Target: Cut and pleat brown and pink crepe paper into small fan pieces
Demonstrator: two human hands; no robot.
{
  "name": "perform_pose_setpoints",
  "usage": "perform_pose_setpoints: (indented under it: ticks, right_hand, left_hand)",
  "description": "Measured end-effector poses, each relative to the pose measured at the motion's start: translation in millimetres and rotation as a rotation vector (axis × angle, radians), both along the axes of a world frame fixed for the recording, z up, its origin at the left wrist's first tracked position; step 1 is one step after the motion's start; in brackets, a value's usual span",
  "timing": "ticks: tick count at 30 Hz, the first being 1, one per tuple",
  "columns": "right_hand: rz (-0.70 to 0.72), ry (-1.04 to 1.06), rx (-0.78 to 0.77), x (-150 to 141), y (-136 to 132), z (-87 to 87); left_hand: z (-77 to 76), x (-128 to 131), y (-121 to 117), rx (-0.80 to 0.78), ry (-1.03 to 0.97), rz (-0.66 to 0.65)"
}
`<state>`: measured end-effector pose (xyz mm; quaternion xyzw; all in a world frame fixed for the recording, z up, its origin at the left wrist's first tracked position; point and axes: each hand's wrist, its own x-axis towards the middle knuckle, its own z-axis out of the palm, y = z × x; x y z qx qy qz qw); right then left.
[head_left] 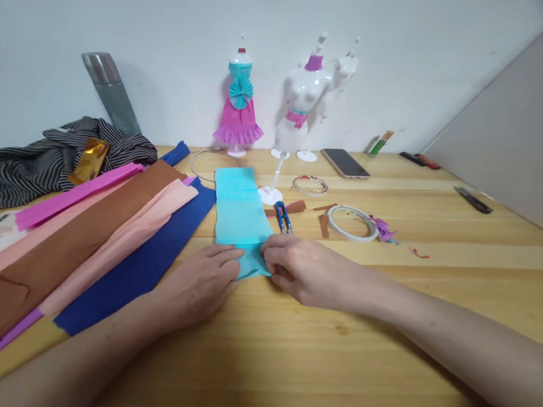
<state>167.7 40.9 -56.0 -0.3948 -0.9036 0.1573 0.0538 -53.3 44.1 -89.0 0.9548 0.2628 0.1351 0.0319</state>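
Note:
A strip of turquoise crepe paper [239, 211] lies lengthwise on the table, with a crease across its near end. My left hand [206, 277] is closed at the near left edge of this strip, fingers together on the paper and the thumb mostly hidden. Opposite it, my right hand [298, 267] pinches the near right edge between thumb and bent fingers. Blue thread snips [282, 217] lie just beyond my right hand. To its right is a roll of white double-sided tape [354, 223], beside purple paper scraps [384, 229].
Brown [73, 231], pink and blue [158, 260] crepe sheets spread across the left. Along the wall stand a small dress form [241, 110] in a pink skirt, white forms [309, 90], and a grey bottle [112, 94]. A phone [345, 163] and a cutter [473, 200] lie right.

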Motion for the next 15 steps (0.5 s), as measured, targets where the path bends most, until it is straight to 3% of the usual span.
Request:
perform_pose_setpoints:
  ticks: [8,15]
  right_hand:
    - [0.047,0.076,0.135,-0.2,6.9,-2.7]
    - [0.07,0.261,-0.053,6.1,24.2,-19.4]
  left_hand:
    - [1.7,-1.3,3.4,-0.006,-0.006,0.07]
    - [2.1,-5.6,7.2,-0.159,-0.201,0.067]
